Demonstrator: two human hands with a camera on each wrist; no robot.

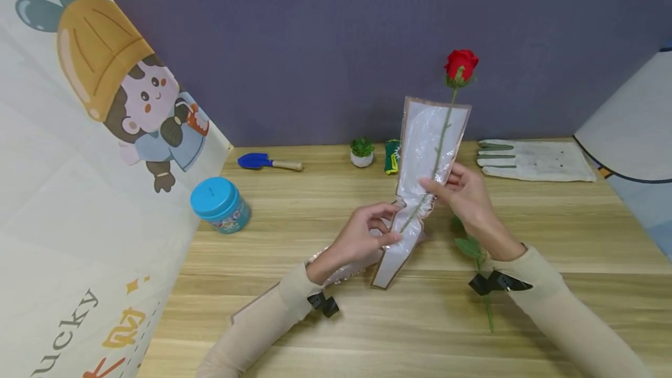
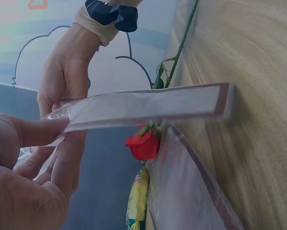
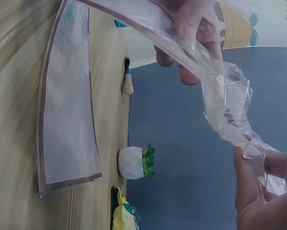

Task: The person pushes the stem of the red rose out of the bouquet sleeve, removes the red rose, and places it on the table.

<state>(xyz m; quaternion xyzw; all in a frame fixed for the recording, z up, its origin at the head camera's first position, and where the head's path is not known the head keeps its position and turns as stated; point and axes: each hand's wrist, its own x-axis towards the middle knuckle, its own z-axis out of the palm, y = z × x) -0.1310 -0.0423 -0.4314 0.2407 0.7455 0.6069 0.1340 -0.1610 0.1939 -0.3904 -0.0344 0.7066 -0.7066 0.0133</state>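
A red rose (image 1: 462,67) stands in a clear flower sleeve (image 1: 420,133) with a brown border, its bloom above the wide end and its stem showing through the film. Pinching the creased middle of the sleeve and the stem is my right hand (image 1: 467,200). Lower down, my left hand (image 1: 367,229) pinches the narrowing part between thumb and fingers. The right wrist view shows the film crumpled (image 3: 227,96) between both hands. A second sleeve (image 3: 69,105) lies on the table beneath my left forearm. Under my right wrist lies another rose stem with leaves (image 1: 469,247); its red bloom (image 2: 143,145) shows in the left wrist view.
Along the back of the wooden table (image 1: 294,214) are a blue trowel (image 1: 262,161), a small potted succulent (image 1: 361,153), a green and yellow packet (image 1: 391,156) and white gloves (image 1: 541,160). A blue lidded tub (image 1: 220,206) stands at the left. A dark partition (image 1: 315,45) rises behind.
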